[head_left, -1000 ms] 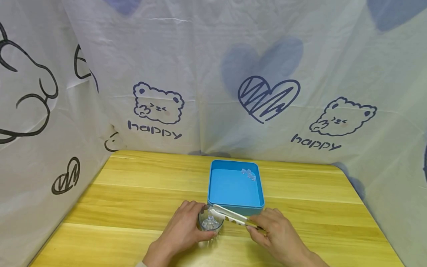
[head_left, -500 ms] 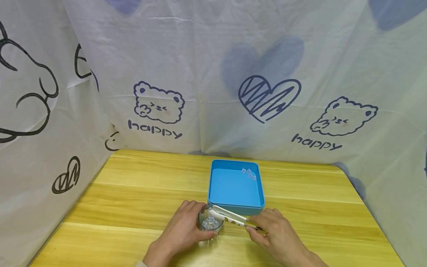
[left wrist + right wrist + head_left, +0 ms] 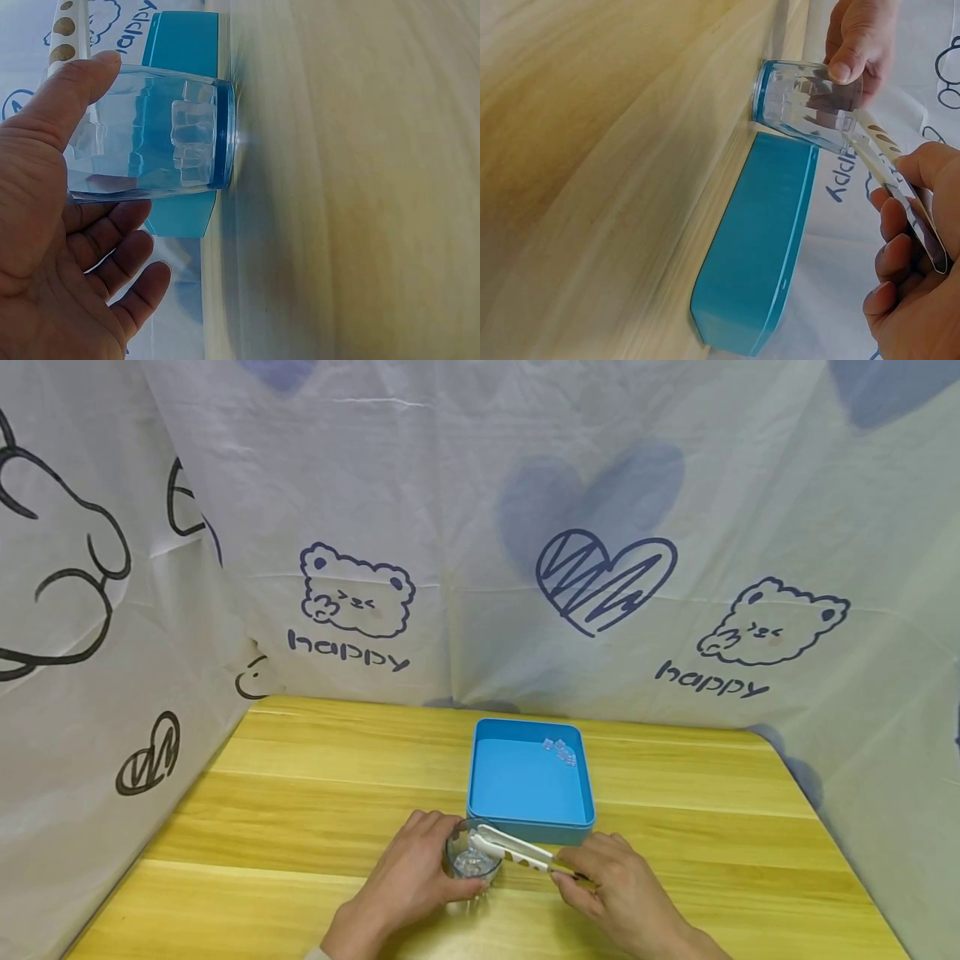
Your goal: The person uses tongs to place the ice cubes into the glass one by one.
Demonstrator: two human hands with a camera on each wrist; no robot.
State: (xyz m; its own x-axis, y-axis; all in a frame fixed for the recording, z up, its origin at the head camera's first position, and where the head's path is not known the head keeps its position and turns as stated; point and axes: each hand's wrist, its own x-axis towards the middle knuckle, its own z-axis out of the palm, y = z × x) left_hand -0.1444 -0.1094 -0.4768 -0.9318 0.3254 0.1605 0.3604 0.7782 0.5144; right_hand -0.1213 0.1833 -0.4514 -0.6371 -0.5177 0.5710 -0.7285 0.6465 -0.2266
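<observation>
My left hand (image 3: 416, 860) grips a clear drinking glass (image 3: 161, 169) that stands upright on the table, thumb on one side and fingers on the other. Several clear ice-like cubes (image 3: 193, 124) lie at its bottom. Between thumb and curled fingers, my right hand (image 3: 622, 877) holds tongs (image 3: 495, 846) with white, hole-pierced ends and metal handles. The tips of the tongs reach inside the mouth of the glass. A clear cube (image 3: 90, 139) shows near those tips in the left wrist view, high above the others.
Right behind the glass stands a shallow blue square box (image 3: 531, 821). A few clear cubes (image 3: 562, 753) lie in its far right corner. The wooden table (image 3: 315, 785) is bounded by printed white cloth (image 3: 465, 610) at the back and sides.
The tongs' tips have dipped slightly within the glass, and my right hand has shifted a little to the left. My left hand and the glass stay in place.
</observation>
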